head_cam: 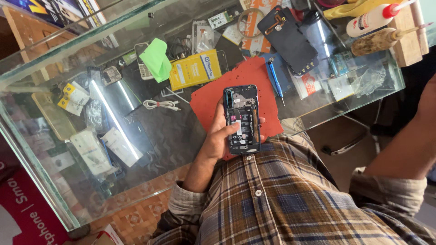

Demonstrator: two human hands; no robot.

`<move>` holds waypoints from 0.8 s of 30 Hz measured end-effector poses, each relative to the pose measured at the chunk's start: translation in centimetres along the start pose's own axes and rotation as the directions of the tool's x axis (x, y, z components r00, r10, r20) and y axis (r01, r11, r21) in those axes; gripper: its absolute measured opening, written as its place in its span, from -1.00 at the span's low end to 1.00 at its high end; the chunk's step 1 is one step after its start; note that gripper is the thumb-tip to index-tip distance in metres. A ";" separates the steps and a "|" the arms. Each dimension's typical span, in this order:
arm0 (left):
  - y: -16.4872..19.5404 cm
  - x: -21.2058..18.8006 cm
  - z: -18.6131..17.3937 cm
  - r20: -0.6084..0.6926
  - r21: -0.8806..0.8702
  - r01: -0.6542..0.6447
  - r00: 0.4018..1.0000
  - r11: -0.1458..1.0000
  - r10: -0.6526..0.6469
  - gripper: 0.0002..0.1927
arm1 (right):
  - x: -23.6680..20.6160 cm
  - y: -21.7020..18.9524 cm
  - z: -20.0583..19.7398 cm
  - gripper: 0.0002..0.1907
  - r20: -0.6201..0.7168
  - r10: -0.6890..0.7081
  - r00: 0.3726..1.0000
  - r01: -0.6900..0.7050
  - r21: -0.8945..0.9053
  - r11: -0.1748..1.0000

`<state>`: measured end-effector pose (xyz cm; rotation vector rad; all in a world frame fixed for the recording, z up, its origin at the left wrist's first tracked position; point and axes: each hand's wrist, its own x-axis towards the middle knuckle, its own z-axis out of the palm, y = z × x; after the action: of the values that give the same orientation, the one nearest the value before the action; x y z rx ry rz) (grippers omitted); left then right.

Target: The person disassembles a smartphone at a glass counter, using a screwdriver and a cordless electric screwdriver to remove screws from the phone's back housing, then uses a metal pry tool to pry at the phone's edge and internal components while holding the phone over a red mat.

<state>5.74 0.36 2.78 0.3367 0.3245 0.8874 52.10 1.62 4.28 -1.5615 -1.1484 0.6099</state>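
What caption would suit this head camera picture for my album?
A left hand holds an opened dark smartphone, its insides showing, above a red mat and blue screwdriver on a cluttered glass counter.

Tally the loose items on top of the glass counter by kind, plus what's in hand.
Opened phone, in the left hand: 1
Red work mat: 1
Blue screwdriver: 1
Squeeze bottles: 2
Dark back cover: 1
Total: 6

The right hand is out of view; only its forearm shows.
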 end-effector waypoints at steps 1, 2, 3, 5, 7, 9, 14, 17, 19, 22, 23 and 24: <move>0.5 -0.1 -0.2 0.004 0.087 -0.015 1.000 0.996 0.015 -0.17 | -1.0 -0.5 0.4 -0.60 0.023 0.053 0.998 -0.055 0.126 0.991; 1.0 -0.3 -0.3 0.008 0.175 -0.029 1.000 0.984 0.028 -0.18 | -2.3 -1.2 1.0 -0.58 0.073 0.092 0.993 -0.108 0.264 0.958; 1.4 -0.4 -0.3 -0.012 0.192 -0.002 1.000 0.981 0.005 -0.18 | -3.8 -2.0 2.0 -0.56 0.135 0.124 0.983 -0.167 0.388 0.906; 2.1 -0.8 -0.3 -0.054 0.228 0.053 0.998 0.972 -0.042 -0.17 | -6.8 -4.2 4.2 -0.51 0.298 0.124 0.947 -0.276 0.550 0.788; 2.5 -1.1 0.2 -0.056 0.268 0.029 0.998 0.963 -0.014 -0.20 | -9.3 -6.6 6.5 -0.46 0.469 0.104 0.877 -0.398 0.588 0.704; 2.8 -1.3 0.9 -0.048 0.272 -0.004 0.999 0.962 0.018 -0.19 | -11.1 -9.0 8.6 -0.41 0.631 0.084 0.771 -0.498 0.516 0.697; 3.5 -1.6 2.5 -0.020 0.186 -0.007 1.000 0.982 0.011 -0.15 | -12.3 -12.7 11.5 -0.48 0.796 0.167 0.582 -0.239 -0.029 0.971; 3.9 -2.1 2.8 0.031 0.309 -0.070 0.997 0.948 0.064 -0.14 | -11.9 -13.6 12.4 -0.40 0.822 0.154 0.548 0.096 -0.245 0.965; 3.8 -2.3 3.0 0.005 0.396 -0.086 0.996 0.914 0.091 -0.15 | -11.8 -14.1 12.5 -0.27 0.783 0.323 0.532 0.020 -0.393 0.919; 3.6 -2.3 3.1 -0.009 0.457 -0.086 0.995 0.885 0.101 -0.16 | -11.7 -15.0 12.3 -0.33 0.830 0.116 0.546 0.146 -0.231 0.962; 3.5 -2.4 3.2 -0.013 0.468 -0.083 0.995 0.880 0.100 -0.16 | -11.7 -15.2 12.4 -0.35 0.835 0.081 0.544 0.214 -0.232 0.949; 3.5 -2.5 3.2 -0.004 0.484 -0.089 0.995 0.870 0.104 -0.16 | -11.7 -15.4 12.7 -0.36 0.840 0.045 0.540 0.282 -0.231 0.931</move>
<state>3.19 -0.06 7.46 0.8120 0.5646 0.9037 31.17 -3.55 12.61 -1.4486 -2.1856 1.1924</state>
